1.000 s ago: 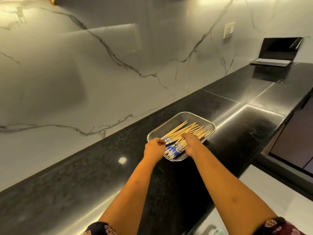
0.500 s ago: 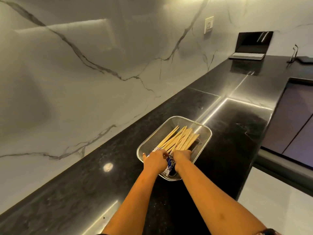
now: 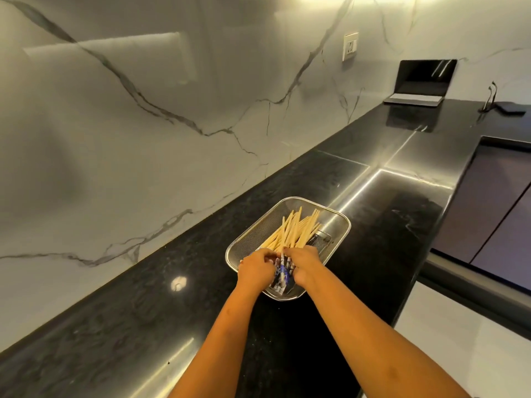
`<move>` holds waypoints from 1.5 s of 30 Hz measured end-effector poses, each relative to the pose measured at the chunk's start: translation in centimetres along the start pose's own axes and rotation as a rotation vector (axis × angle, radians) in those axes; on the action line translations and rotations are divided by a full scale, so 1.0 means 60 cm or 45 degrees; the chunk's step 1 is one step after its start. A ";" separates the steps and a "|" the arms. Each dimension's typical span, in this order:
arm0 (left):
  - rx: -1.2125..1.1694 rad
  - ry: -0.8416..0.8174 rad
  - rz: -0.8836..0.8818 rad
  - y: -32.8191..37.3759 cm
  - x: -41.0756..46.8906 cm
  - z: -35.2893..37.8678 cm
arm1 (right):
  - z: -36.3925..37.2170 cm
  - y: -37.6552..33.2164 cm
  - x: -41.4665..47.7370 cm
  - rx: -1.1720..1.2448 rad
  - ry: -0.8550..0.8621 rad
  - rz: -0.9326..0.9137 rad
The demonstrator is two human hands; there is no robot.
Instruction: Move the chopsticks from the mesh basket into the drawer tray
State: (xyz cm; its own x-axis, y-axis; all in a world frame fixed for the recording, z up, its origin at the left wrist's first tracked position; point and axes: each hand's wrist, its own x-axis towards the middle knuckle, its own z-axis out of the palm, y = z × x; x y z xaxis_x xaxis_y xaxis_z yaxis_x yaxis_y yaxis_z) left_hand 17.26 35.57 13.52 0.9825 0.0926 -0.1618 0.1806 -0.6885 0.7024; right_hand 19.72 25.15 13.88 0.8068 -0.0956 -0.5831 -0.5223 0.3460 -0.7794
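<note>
A rectangular steel mesh basket (image 3: 339, 225) sits on the black stone counter (image 3: 143, 326). Inside it lies a bundle of pale wooden chopsticks (image 3: 296, 231) with blue-and-white patterned ends, tips fanned toward the far side. My left hand (image 3: 255, 268) and my right hand (image 3: 304, 262) are both at the near end of the basket, fingers curled round the patterned ends from either side and squeezing them into one bundle. The far tips are tilted up off the mesh. No drawer tray is in view.
A marble backsplash runs along the left with a wall socket (image 3: 350, 47). An open laptop (image 3: 419, 81) and a small dark object (image 3: 511, 107) sit at the counter's far end. Dark cabinet fronts (image 3: 494, 202) and pale floor (image 3: 459, 340) lie to the right.
Both hands have closed in on the patterned ends, gathering the spread chopsticks into one tighter bundle whose far tips now lift. The view has shifted, showing more of the right.
</note>
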 end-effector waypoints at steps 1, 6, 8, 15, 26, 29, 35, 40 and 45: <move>-0.082 0.007 -0.026 0.005 -0.003 -0.003 | -0.004 -0.005 -0.008 -0.013 -0.047 0.008; -0.497 -0.027 -0.206 0.029 -0.019 -0.012 | -0.025 -0.031 -0.049 0.070 -0.296 0.073; -0.793 -0.080 -0.258 0.040 -0.026 -0.018 | -0.038 -0.038 -0.068 0.066 -0.432 0.075; -1.517 -0.385 -0.313 0.065 -0.087 -0.047 | -0.083 -0.038 -0.121 -0.155 -0.951 0.118; -1.813 -0.101 -0.104 0.089 -0.145 -0.048 | -0.145 -0.005 -0.175 -0.215 -1.038 0.082; -1.829 -0.011 -0.132 0.092 -0.162 -0.037 | -0.165 0.011 -0.188 -0.210 -1.032 0.098; -1.904 0.167 -0.183 0.095 -0.180 -0.028 | -0.223 0.055 -0.192 0.103 -0.934 0.199; -1.936 0.155 -0.130 0.101 -0.194 -0.015 | -0.243 0.113 -0.187 0.510 -0.603 0.100; -1.894 0.056 -0.063 0.109 -0.214 0.022 | -0.220 0.115 -0.191 0.563 -0.535 0.017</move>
State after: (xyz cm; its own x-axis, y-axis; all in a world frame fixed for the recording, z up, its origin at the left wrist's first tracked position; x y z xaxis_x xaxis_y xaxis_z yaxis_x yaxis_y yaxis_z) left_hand 5.77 28.94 19.30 0.9697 0.1335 -0.2048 0.0670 0.6605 0.7478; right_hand 3.21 16.30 12.15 0.8880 0.2567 -0.3815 -0.4415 0.7080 -0.5512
